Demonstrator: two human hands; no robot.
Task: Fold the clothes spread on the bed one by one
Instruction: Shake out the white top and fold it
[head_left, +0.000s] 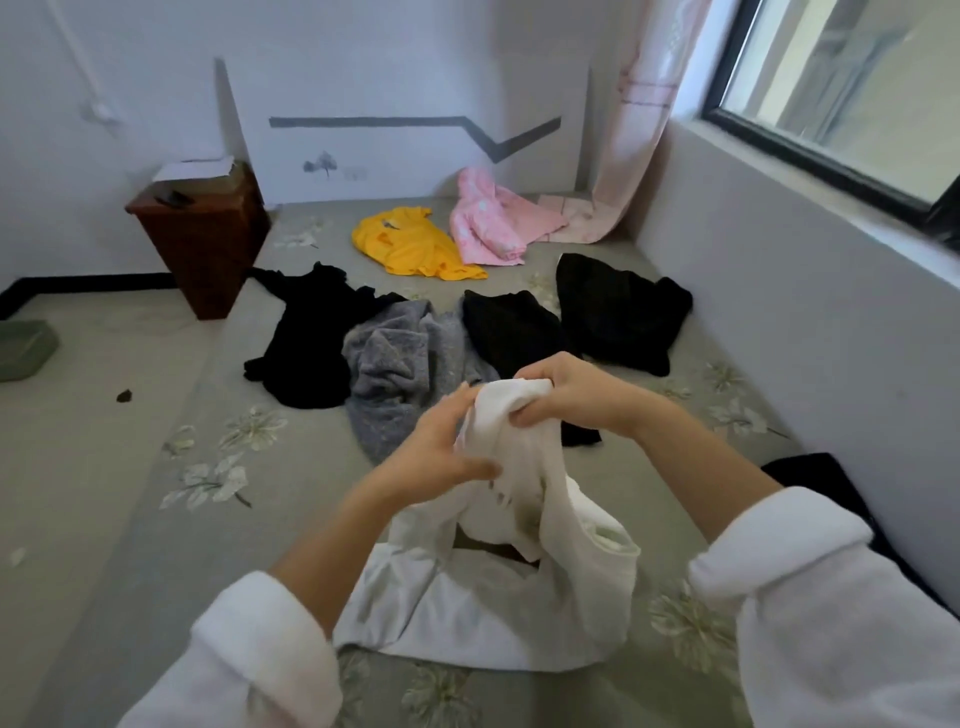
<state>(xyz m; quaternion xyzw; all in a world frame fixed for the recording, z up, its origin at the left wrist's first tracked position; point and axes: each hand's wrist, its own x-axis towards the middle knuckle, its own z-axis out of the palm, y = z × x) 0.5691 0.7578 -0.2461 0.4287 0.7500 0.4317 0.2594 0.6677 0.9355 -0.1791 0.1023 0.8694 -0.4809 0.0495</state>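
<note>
The white garment (498, 592) is being held above the near end of the bed (291, 493), its top being gripped by the right hand (566, 395), its side being pinched by the left hand (441, 449). A grey sweater (395, 374), black clothes (311, 338) and a yellow top (410, 244) are being seen spread beyond.

A person's right hand (561, 395) is gripping the bunched top of a white garment (498, 603), holding it above the floral bed (223, 467). The left hand (441, 452) is pinching the fabric just below. The garment's lower part is resting on the bed. Beyond it, a grey sweater (395, 364), black clothes (311, 338), a yellow top (405, 244) and a pink jacket (488, 223) are lying spread out.
</note>
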